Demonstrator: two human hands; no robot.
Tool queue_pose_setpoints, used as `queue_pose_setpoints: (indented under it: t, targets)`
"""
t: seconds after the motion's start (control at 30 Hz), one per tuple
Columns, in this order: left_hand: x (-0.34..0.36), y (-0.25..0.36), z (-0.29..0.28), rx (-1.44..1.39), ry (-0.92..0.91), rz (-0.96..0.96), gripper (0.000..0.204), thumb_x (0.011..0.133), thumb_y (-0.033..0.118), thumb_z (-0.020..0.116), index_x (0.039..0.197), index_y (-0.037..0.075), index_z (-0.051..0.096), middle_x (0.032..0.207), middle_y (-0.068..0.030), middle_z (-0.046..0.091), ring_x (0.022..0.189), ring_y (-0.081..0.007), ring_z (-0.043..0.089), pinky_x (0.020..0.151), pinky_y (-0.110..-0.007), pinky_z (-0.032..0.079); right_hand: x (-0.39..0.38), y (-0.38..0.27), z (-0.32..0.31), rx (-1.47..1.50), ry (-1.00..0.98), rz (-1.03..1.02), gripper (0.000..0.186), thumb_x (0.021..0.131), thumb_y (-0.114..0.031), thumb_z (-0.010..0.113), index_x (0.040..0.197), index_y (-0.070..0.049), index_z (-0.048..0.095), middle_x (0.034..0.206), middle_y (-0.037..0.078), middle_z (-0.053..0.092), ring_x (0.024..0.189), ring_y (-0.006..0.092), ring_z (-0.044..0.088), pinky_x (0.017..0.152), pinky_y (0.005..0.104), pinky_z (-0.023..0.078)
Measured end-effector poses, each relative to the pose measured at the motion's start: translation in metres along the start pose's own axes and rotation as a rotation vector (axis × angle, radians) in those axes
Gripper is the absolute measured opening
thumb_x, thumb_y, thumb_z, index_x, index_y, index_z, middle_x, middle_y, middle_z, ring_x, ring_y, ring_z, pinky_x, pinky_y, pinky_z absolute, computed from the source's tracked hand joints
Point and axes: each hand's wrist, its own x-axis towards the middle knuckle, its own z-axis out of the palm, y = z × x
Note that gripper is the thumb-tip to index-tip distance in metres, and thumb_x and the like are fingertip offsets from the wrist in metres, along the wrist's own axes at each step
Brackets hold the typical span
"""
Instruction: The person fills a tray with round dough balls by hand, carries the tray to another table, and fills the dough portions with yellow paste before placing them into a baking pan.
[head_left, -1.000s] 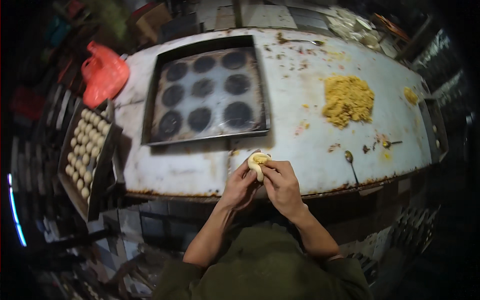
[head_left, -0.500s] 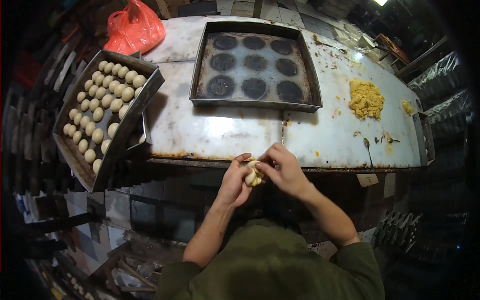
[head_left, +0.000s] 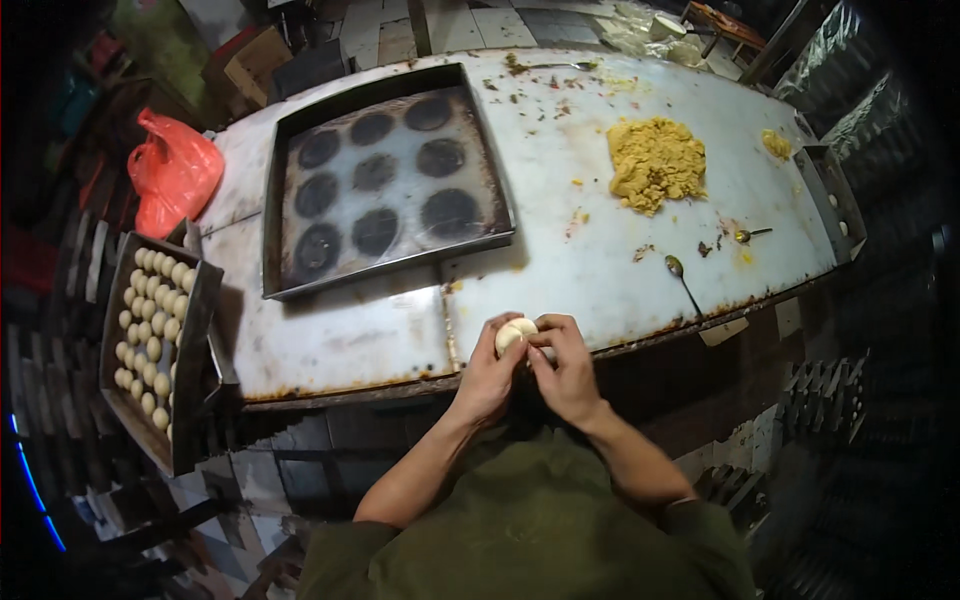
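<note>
At the table's near edge, my left hand (head_left: pixel 488 370) and my right hand (head_left: pixel 563 370) are closed around a pale, rounded piece of dough (head_left: pixel 514 334), fingers and thumbs pressed on it from both sides; its underside is hidden. Beyond them lies a large metal tray (head_left: pixel 405 263) with dark round marks. A crumbly yellow mound (head_left: pixel 655 160) sits to the right, and a spoon (head_left: pixel 677 275) rests near the edge below it. At the left, a tilted metal tray (head_left: pixel 190 350) holds several pale dough balls.
The stained white table (head_left: pixel 350 355) has a rusty front rim. A red plastic bag (head_left: pixel 175 175) lies back left. A second spoon (head_left: pixel 752 235), a small yellow lump (head_left: pixel 775 142) and another metal tray (head_left: pixel 845 190) are at the right. Crumbs are scattered toward the back.
The yellow filling that showed in the dough is now covered by pale dough. Both hands' fingers have closed more evenly around it. The camera's view has swung between frames.
</note>
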Motion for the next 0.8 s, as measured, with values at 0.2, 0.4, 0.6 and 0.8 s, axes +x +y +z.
queue_pose_setpoints:
  t: [0.2,0.4,0.6,0.8]
  targets:
    - [0.101,-0.043,0.037,1.201,-0.036,0.705,0.038,0.082,0.0,0.055,0.118,0.009,0.046,0.113,-0.0165,0.045,0.103,-0.0305,0.049,0.085,-0.036,0.045,-0.004,0.102,-0.066,-0.095,0.01,-0.066,0.017,0.077,0.005,0.052,0.091,0.002,0.06,0.102,0.014,0.055,0.103,0.0294,0.051,0.091,0.04,0.039]
    - [0.074,0.039,0.04,1.447,-0.192,0.427,0.041,0.08,0.022,0.063,0.118,0.009,0.053,0.143,-0.0165,0.032,0.132,-0.0353,0.029,0.108,-0.054,0.01,0.078,0.125,-0.022,-0.019,0.125,0.055,0.017,0.082,-0.004,0.052,0.099,0.0,0.056,0.099,0.016,0.056,0.094,0.0302,0.053,0.088,0.036,0.041]
    - [-0.055,0.149,-0.066,1.137,0.452,0.438,0.032,0.077,0.011,0.064,0.107,0.001,0.057,0.125,-0.0134,0.052,0.117,-0.026,0.047,0.099,-0.036,0.034,0.007,0.107,-0.072,-0.467,-0.263,-0.323,0.022,0.069,-0.007,0.07,0.089,-0.002,0.061,0.091,0.014,0.057,0.087,0.035,0.055,0.077,0.044,0.044]
    - [-0.134,0.28,-0.207,1.283,1.243,0.6,0.02,0.086,0.013,0.058,0.098,-0.002,0.06,0.088,-0.008,0.065,0.082,-0.0159,0.061,0.074,-0.028,0.046,0.097,0.125,-0.035,-0.559,0.028,0.054,0.014,0.086,-0.009,0.049,0.078,0.002,0.053,0.081,0.013,0.051,0.084,0.0288,0.045,0.078,0.0381,0.037]
